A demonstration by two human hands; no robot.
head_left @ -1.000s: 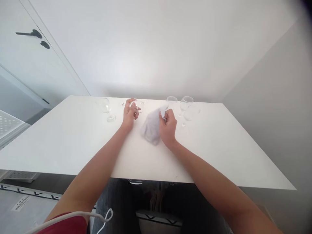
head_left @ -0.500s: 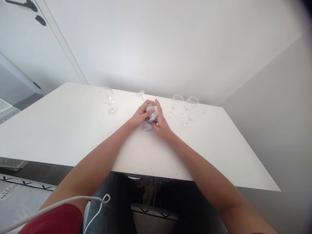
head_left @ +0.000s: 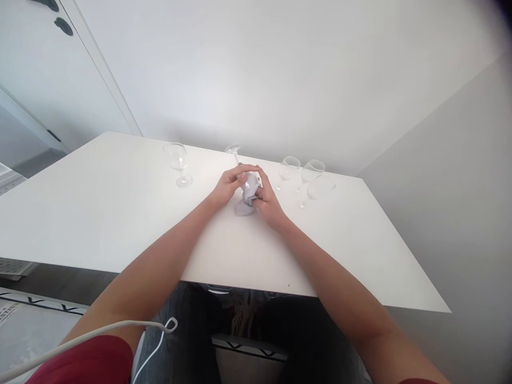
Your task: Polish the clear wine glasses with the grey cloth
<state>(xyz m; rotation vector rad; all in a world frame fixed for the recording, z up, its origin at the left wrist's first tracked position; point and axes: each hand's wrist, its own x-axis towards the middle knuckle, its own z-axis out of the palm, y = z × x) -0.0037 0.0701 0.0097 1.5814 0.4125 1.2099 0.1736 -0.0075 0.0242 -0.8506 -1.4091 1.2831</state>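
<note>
Between my hands a stemmed wine glass [head_left: 250, 181] lies tilted, its foot pointing away toward the wall and its bowl toward me. My left hand [head_left: 230, 184] is closed around the bowl from the left, the thumb on the glass. A light grey cloth [head_left: 245, 207] is bunched at the rim and partly inside the bowl. My right hand [head_left: 269, 200] grips this cloth against the right side of the glass; some of its fingertips are hidden by the cloth and bowl.
One wine glass [head_left: 176, 160] stands upright to the left on the white table [head_left: 140, 224]. Several more glasses [head_left: 312, 172] stand close together on the right. Behind the table rises a white wall [head_left: 248, 69]. A white cable [head_left: 120, 324] crosses my left arm.
My hands have shifted slightly around the glass, and more of the cloth shows at its rim. The glass stays tilted with its foot toward the wall. The camera view has moved a little.
</note>
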